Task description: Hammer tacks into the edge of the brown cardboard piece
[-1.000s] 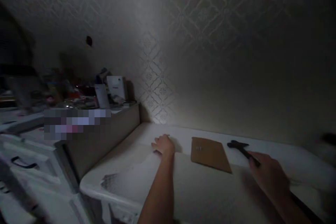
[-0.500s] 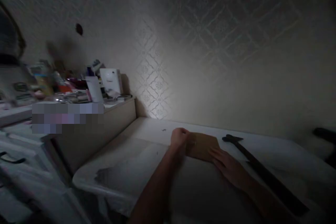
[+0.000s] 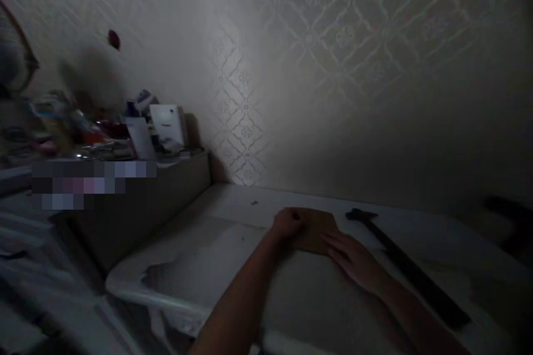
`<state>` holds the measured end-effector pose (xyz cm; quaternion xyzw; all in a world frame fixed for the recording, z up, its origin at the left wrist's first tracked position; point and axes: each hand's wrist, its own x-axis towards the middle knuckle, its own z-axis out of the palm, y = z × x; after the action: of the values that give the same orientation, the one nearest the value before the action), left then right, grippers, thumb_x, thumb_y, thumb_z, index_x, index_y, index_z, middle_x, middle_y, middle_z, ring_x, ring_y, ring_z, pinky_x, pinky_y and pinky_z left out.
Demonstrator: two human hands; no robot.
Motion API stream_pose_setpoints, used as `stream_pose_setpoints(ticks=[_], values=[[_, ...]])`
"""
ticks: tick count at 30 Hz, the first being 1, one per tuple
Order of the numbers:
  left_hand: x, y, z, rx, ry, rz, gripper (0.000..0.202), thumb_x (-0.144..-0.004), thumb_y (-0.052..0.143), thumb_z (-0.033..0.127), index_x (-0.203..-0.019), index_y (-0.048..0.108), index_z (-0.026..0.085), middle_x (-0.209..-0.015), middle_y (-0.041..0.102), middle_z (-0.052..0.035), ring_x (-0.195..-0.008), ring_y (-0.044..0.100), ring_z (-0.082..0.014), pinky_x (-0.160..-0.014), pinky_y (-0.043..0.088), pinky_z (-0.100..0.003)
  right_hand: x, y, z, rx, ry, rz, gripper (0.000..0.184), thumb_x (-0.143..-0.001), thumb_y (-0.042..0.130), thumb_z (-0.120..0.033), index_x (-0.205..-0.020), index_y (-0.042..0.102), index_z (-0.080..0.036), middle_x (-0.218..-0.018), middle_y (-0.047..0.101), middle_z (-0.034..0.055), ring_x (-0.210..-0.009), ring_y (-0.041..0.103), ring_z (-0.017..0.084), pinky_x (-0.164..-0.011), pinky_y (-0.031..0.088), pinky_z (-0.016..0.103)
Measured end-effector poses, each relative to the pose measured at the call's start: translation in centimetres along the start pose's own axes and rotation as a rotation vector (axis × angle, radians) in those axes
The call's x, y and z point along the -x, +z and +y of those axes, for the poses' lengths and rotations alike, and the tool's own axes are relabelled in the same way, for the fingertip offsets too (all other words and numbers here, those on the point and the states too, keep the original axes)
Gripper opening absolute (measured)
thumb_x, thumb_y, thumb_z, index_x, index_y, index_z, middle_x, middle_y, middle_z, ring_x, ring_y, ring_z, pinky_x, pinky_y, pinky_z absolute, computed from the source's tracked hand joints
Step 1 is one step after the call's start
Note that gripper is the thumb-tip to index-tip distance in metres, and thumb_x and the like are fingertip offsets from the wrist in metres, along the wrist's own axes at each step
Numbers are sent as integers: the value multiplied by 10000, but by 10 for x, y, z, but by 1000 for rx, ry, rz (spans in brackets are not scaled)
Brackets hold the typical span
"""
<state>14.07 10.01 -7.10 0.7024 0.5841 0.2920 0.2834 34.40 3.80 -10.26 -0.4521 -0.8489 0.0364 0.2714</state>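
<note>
— Where's the brown board?
— Flat on the white table, under both hands, not lifted. The left hand is curled at its left edge; it's too dim to tell if it grips. The right hand lies flat on it, fingers spread.
— The hammer?
— Just right of those fingers, untouched.

A flat board lies on the table, close to the wall behind. The left hand sits at its 9 o'clock edge and the right hand at 5 o'clock. A hammer lies at 3 o'clock, and a cabinet bearing boxes stands at 10 o'clock.
</note>
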Motion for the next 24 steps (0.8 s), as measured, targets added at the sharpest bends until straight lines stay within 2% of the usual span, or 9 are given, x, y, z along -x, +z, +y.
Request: stream_pose_setpoints(ticks=[4, 10, 17, 19, 21, 23, 24], values=[[0, -1, -2, 19, 17, -23, 235, -695, 584, 330, -803, 717, 169, -745, 684, -29, -785, 623, -174, -712, 480, -233, -1, -1, -1, -16, 8, 2, 376, -891, 397, -322, -1209, 569, -221, -1275, 542, 65, -1203, 467, 216, -1023, 369, 461], [-1, -3, -2, 49, 45, -50, 221, -694, 582, 290, -786, 714, 139, -763, 680, -45, -746, 609, -161, -689, 471, -228, -1, 0, 2, -54, 19, -23, 404, -885, 393, -340, -1209, 570, -174, -1278, 537, 88, -1217, 450, 231, -1034, 349, 473], [-1, -2, -5, 56, 62, -55, 192, -691, 586, 268, -755, 700, 127, -767, 672, -47, -726, 596, -149, -668, 452, -218, -2, 2, 7, -39, 39, 63, 388, -873, 406, -358, -1138, 618, -171, -1207, 591, 97, -1139, 521, 219, -989, 409, 415], [-1, -1, -6, 63, 63, -65, 170, -686, 599, 256, -758, 692, 134, -781, 672, -49, -726, 596, -149, -670, 452, -222, -2, -3, 15, 38, 98, 162, 399, -876, 378, -354, -1085, 641, -139, -1152, 620, 118, -1088, 552, 223, -971, 420, 395], [-2, 0, -7, 96, 63, -77, 163, -674, 625, 249, -785, 680, 145, -825, 675, -50, -740, 596, -147, -678, 456, -226, 1, -11, 25, 147, 214, 268, 419, -868, 350, -330, -1052, 645, -95, -1099, 633, 159, -1039, 572, 260, -944, 424, 429], [-3, 1, -7, 140, 59, -81, 183, -661, 649, 240, -818, 666, 148, -884, 673, -55, -766, 598, -145, -695, 461, -228, 7, -21, 34, 287, 400, 307, 423, -847, 352, -297, -1068, 631, -69, -1044, 640, 191, -976, 589, 302, -883, 438, 467], [-3, 1, -8, 154, 55, -84, 194, -656, 658, 235, -829, 661, 147, -901, 672, -58, -779, 598, -146, -705, 462, -231, 10, -25, 39, 364, 504, 286, 422, -835, 369, -294, -1084, 623, -65, -1008, 644, 199, -941, 597, 316, -844, 449, 471]])
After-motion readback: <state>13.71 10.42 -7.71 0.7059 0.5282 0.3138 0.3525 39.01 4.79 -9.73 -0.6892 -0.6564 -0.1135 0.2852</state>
